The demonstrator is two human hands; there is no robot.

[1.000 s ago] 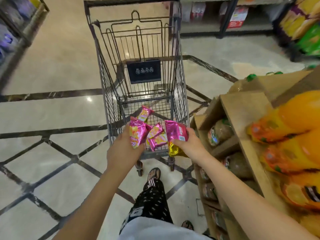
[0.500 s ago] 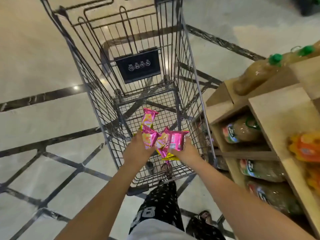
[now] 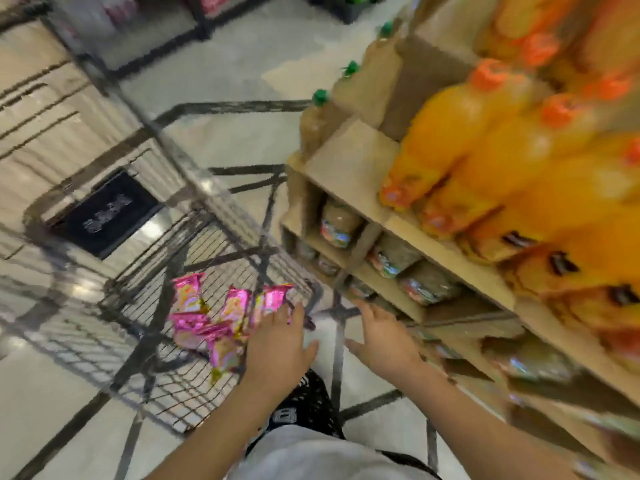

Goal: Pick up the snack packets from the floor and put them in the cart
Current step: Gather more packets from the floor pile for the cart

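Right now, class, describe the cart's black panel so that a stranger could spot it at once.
Find the wire cart on the left. Up-left of the pink snack packets sits a flat black panel with white marks. Unlike the mesh around it, it is solid.

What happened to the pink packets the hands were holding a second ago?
Both hands let go of them. The left hand and the right hand are open now, and the pink packets have dropped into the cart; the blur hides whether they have landed. The right hand has moved off to the right. The cart stays beside the shelf of orange bottles.
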